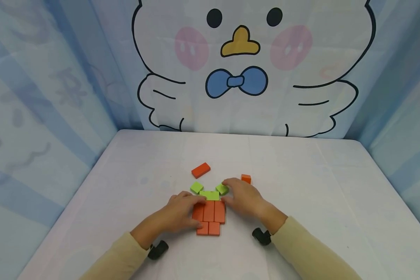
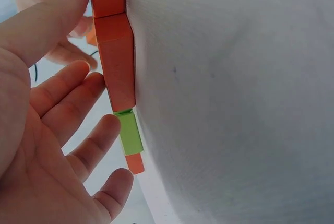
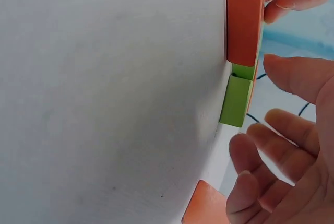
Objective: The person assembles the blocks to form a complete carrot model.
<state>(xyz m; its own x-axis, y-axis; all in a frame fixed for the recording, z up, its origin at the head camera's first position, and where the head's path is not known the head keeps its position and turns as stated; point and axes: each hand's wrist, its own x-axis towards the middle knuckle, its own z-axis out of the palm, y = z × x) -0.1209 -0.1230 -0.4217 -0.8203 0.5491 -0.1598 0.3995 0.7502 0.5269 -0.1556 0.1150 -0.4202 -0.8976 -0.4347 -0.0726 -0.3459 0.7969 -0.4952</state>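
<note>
A flat figure of blocks lies on the table: three orange blocks [image 1: 208, 212] side by side, two shorter orange blocks [image 1: 214, 229] below them, and a green block [image 1: 212, 196] along the top. Green pieces sit tilted at its upper left [image 1: 196, 188] and upper right [image 1: 223, 189]. My left hand [image 1: 178, 213] rests along the figure's left side, its thumb by the lower blocks and its fingers spread. My right hand [image 1: 245, 197] is at the upper right corner, fingertips beside the right green piece [image 3: 237, 101], with loosely bent fingers and nothing gripped.
An orange block [image 1: 201, 170] lies loose beyond the figure. A smaller-looking orange block [image 1: 246, 178] is partly hidden behind my right hand. Black wrist devices [image 1: 158, 250] hang under both sleeves. A printed curtain [image 1: 236, 109] stands behind the white table [image 1: 301, 171].
</note>
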